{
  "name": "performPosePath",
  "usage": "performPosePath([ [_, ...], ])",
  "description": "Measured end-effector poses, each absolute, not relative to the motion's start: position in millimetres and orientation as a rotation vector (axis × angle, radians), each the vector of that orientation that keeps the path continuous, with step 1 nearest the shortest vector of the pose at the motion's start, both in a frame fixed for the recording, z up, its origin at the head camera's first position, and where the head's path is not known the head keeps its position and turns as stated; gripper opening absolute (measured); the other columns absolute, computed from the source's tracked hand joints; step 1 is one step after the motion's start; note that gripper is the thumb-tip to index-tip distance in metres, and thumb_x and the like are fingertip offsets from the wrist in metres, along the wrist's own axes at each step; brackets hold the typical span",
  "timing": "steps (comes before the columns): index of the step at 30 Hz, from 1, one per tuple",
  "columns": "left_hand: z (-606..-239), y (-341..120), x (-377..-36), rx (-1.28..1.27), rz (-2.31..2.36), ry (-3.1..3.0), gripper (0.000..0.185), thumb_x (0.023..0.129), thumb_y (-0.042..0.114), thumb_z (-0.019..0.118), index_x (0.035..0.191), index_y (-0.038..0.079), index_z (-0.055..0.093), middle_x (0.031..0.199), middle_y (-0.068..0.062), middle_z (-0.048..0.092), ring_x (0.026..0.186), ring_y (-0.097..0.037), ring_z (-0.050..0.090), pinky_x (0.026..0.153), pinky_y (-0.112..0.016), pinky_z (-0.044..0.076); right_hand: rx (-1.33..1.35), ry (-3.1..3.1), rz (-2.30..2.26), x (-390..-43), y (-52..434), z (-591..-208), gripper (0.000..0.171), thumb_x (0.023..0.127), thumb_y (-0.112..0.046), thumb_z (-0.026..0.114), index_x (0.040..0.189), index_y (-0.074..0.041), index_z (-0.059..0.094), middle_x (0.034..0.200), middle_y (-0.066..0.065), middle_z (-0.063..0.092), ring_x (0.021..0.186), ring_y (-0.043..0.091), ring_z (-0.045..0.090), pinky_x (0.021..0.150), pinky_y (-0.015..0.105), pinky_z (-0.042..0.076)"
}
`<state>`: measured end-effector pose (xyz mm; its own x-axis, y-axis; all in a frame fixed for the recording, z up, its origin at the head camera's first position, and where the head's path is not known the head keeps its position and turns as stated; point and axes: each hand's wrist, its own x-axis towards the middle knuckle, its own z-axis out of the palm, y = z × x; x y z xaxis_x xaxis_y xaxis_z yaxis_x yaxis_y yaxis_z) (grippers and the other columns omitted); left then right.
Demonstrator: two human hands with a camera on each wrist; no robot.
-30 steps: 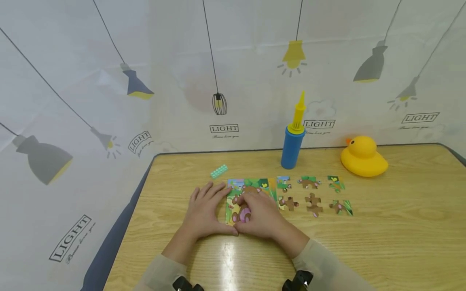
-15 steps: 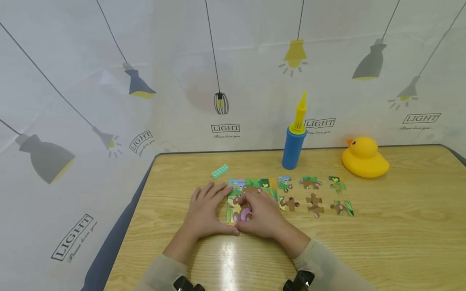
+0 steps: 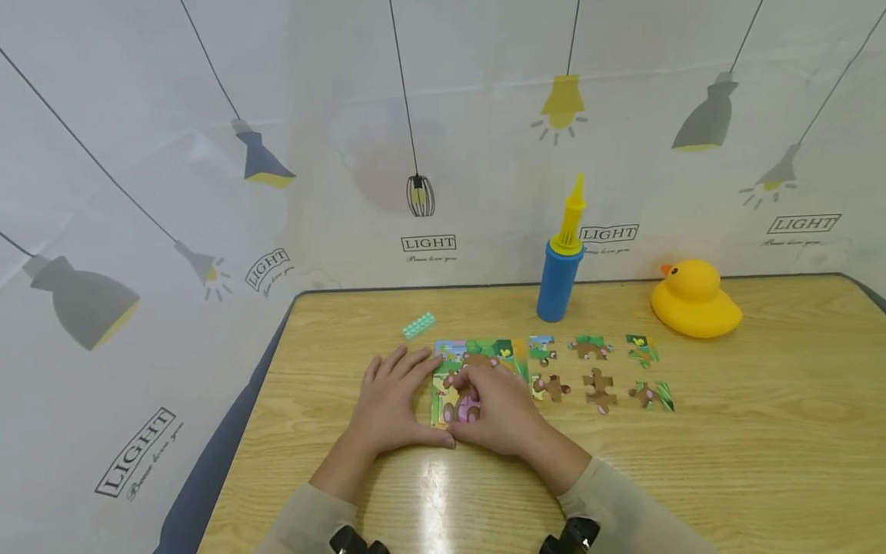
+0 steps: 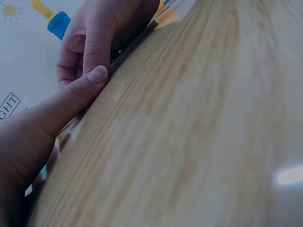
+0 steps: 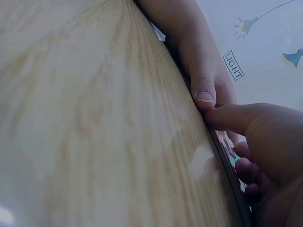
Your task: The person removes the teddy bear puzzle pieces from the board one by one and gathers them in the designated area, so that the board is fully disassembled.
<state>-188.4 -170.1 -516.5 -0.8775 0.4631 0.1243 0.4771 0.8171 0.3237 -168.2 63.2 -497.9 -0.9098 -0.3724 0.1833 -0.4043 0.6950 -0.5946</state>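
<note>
A jigsaw puzzle with a brown bear picture lies flat on the table between both hands. The left hand lies along its left side, fingers straight and spread, with the thumb at the near edge. The right hand covers the puzzle's lower right; its fingers curl onto the picture and its thumb sits at the near edge, holding it there. In the right wrist view, the right thumb meets the left thumb. Part of the picture is hidden under the right hand. Several loose puzzle pieces lie to the right.
Behind the pieces stands a blue and yellow hand pump. A yellow rubber duck sits at the back right. A small mint-green studded strip lies behind the left hand. The wooden table ends at a lamp-printed backdrop.
</note>
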Motion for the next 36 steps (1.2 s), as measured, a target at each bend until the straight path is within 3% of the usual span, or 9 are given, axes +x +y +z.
performPosePath([
  [6, -517.5, -171.0, -187.6, -0.761, -0.529, -2.955, 0.131, 0.057, 0.099, 0.072, 0.166, 0.032, 0.042, 0.172, 0.006, 0.034, 0.161, -0.035, 0.020, 0.125, -0.069, 0.009, 0.659, -2.868, 1.024, -166.3, 62.8, -496.8, 0.056, 0.072, -0.040, 0.098, 0.116, -0.021, 0.069, 0.102, -0.012, 0.061, 0.093, 0.011, 0.055, 0.094, 0.052, 0.045],
  [11, -519.1, -171.4, -186.7, -0.760, -0.535, -2.941, 0.132, 0.056, 0.100, 0.071, 0.165, 0.032, 0.042, 0.172, 0.005, 0.035, 0.160, -0.036, 0.022, 0.124, -0.070, 0.010, 0.656, -2.888, 1.036, -164.7, 62.2, -497.5, 0.058, 0.074, -0.039, 0.099, 0.119, -0.020, 0.068, 0.099, -0.012, 0.059, 0.095, 0.013, 0.055, 0.098, 0.056, 0.043],
  [17, -519.6, -171.3, -186.3, -0.757, -0.544, -2.949, 0.132, 0.056, 0.099, 0.072, 0.165, 0.032, 0.042, 0.172, 0.005, 0.035, 0.160, -0.036, 0.021, 0.124, -0.071, 0.009, 0.639, -2.854, 1.053, -161.6, 61.4, -501.6, 0.060, 0.073, -0.037, 0.099, 0.121, -0.022, 0.068, 0.103, -0.014, 0.062, 0.105, 0.015, 0.059, 0.115, 0.063, 0.034],
  [21, -518.9, -171.1, -185.7, -0.756, -0.541, -2.967, 0.131, 0.057, 0.099, 0.072, 0.166, 0.032, 0.042, 0.172, 0.005, 0.034, 0.161, -0.036, 0.020, 0.125, -0.070, 0.008, 0.653, -2.799, 1.068, -158.1, 62.0, -505.5, 0.061, 0.072, -0.034, 0.099, 0.123, -0.022, 0.068, 0.107, -0.012, 0.063, 0.111, 0.019, 0.061, 0.114, 0.063, 0.034],
  [30, -516.1, -170.0, -187.3, -0.754, -0.521, -2.979, 0.131, 0.058, 0.096, 0.075, 0.166, 0.032, 0.040, 0.172, 0.004, 0.035, 0.161, -0.036, 0.020, 0.125, -0.069, 0.008, 0.671, -2.765, 1.058, -155.8, 62.7, -507.4, 0.067, 0.075, -0.031, 0.100, 0.133, -0.017, 0.069, 0.118, -0.005, 0.070, 0.141, 0.032, 0.054, 0.120, 0.067, 0.029],
  [36, -515.5, -170.0, -188.3, -0.753, -0.524, -2.976, 0.130, 0.058, 0.095, 0.076, 0.167, 0.032, 0.040, 0.172, 0.004, 0.035, 0.161, -0.036, 0.020, 0.125, -0.069, 0.008, 0.668, -2.749, 1.042, -157.7, 62.8, -507.5, 0.065, 0.073, -0.033, 0.100, 0.131, -0.018, 0.073, 0.120, -0.006, 0.072, 0.128, 0.028, 0.060, 0.115, 0.066, 0.035],
])
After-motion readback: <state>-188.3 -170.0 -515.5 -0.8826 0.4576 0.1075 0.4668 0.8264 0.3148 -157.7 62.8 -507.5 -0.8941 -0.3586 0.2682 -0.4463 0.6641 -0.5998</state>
